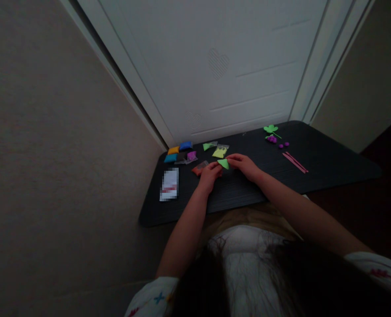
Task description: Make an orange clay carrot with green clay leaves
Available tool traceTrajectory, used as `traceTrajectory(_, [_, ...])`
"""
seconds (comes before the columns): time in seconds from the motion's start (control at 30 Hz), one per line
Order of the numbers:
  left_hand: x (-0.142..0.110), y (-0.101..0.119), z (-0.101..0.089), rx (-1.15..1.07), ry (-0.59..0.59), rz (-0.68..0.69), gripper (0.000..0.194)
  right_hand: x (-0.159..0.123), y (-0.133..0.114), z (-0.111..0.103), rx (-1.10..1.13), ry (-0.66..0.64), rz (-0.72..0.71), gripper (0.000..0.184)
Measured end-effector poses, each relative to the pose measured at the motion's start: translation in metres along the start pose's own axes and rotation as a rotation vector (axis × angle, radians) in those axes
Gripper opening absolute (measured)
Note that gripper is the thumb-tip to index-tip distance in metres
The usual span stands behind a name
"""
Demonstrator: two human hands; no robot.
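Between my two hands is a flat piece of light green modelling clay [223,164], roughly triangular. My left hand [210,174] pinches its left edge, fingers closed. On the other side, my right hand [243,165] has thumb and fingertips closed on its right edge. Just behind my left hand lies a bag of red-orange clay [199,168], partly covered by it. A bag of pale yellow clay [220,151] rests beyond my hands, beside an opened bag with green clay [209,145].
Bags of blue [185,145], orange [173,150], teal [171,158] and purple clay [191,156] sit at the back left of the dark table [248,189]. A blurred white rectangle [169,184] lies nearer. Rightward are a green petalled shape [271,129], purple balls [280,146] and pink tools [295,162].
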State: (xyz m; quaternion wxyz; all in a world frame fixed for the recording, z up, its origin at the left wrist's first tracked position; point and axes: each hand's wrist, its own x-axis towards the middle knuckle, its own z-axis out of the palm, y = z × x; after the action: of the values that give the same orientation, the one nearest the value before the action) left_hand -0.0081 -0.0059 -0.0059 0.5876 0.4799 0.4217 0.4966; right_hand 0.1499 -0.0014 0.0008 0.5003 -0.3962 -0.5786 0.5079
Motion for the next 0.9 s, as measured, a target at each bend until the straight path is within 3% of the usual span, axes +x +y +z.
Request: traceTrajectory(0.9, [0.0021, -0.0016, -0.0028, 0.061, 0.0, 0.019, 0.031, 0.0017, 0.0, -0.001, 0.003, 0.02, 0.009, 0.031])
